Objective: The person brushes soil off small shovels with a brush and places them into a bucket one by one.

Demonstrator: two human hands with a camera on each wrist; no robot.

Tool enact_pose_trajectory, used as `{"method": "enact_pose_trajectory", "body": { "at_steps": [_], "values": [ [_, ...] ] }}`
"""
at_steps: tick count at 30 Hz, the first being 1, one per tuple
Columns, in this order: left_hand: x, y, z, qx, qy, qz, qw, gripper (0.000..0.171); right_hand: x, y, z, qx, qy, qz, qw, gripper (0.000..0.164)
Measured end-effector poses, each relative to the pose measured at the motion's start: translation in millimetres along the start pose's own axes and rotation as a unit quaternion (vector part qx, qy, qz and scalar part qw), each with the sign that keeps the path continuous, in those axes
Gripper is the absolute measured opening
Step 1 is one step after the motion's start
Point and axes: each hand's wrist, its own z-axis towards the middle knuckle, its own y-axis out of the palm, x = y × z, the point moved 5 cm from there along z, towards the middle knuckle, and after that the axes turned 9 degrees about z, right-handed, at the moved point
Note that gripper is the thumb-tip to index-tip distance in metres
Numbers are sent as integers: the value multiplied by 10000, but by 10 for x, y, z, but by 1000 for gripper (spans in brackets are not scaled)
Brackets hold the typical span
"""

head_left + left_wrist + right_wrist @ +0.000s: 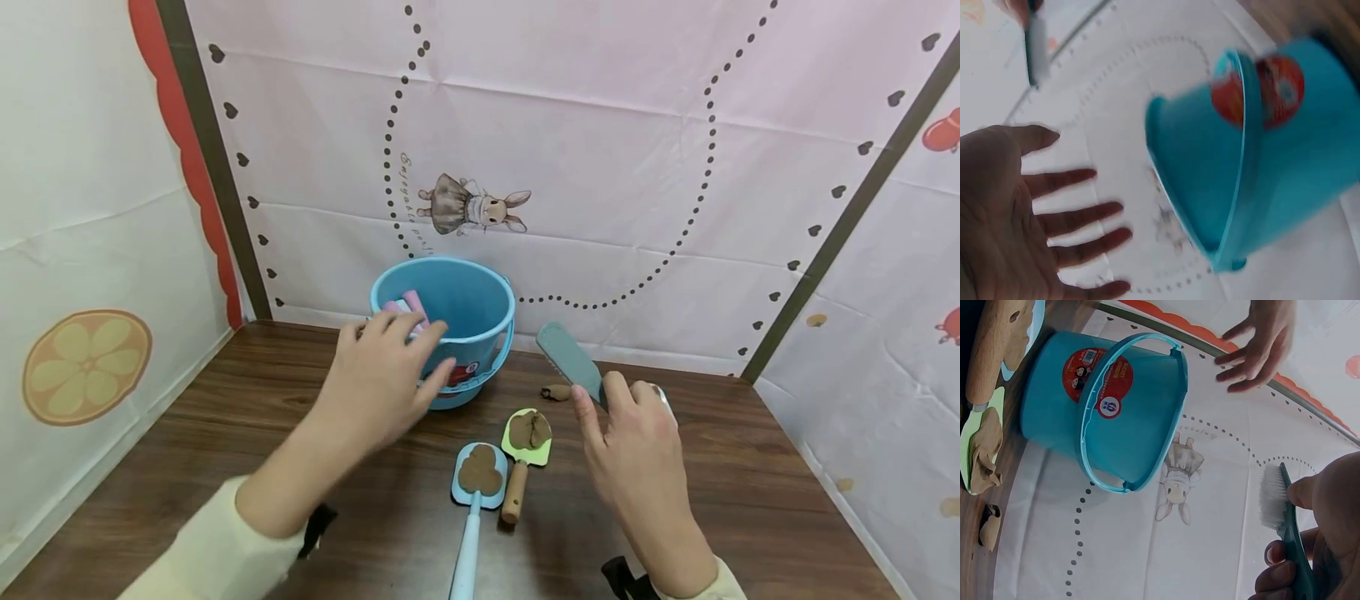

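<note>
My right hand (637, 450) grips a teal brush (1294, 544), its white bristles (1271, 497) showing in the right wrist view. The thumb lies along the brush's back. My left hand (378, 375) has its fingers spread apart and holds nothing; it overlaps the front left of the blue bucket (480, 300) in the head view, and the left wrist view shows it apart from the rim. Pink and white pieces (415, 305) stick up inside the bucket. Below, a blue shovel (467, 542) and a green shovel (514, 492) lie on the table, each with brown sand on its blade.
A small brown lump (556, 392) sits on the wooden table (712, 492) right of the bucket. Behind the table hangs a printed cloth (600, 167) with a rabbit drawing, and more cloth covers both sides.
</note>
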Motion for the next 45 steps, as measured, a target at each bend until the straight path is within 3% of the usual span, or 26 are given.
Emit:
{"method": "enact_pose_trajectory", "body": {
  "at_steps": [4, 9, 28, 34, 37, 40, 42, 45],
  "values": [
    [201, -60, -255, 511, 78, 191, 9985, 52, -1, 17, -18, -16, -4, 38, 10000, 39],
    [317, -96, -427, 476, -44, 53, 9988, 55, -2, 18, -15, 28, -77, 35, 10000, 39],
    [349, -133, -477, 127, -229, -15, 9997, 55, 9, -14, 4, 46, -83, -52, 9999, 40],
    [377, -68, -488, 0, -166, 191, 9997, 58, 10, -14, -3, 36, -35, -61, 10000, 38],
    [447, 30, -522, -395, -153, 423, 9982, 59, 7, -10, -4, 34, -46, -59, 10000, 38],
    [576, 182, -569, -1177, -161, 425, 9920, 61, -6, -1, -2, 26, -112, -49, 9999, 38],
    [679, 302, -605, -1789, -110, 319, 9833, 65, -8, 0, -1, 41, -131, -36, 9999, 38],
    [802, 488, -651, -2675, -66, 85, 9635, 69, -4, -2, -1, 57, -107, -31, 9999, 39]
  ]
}}
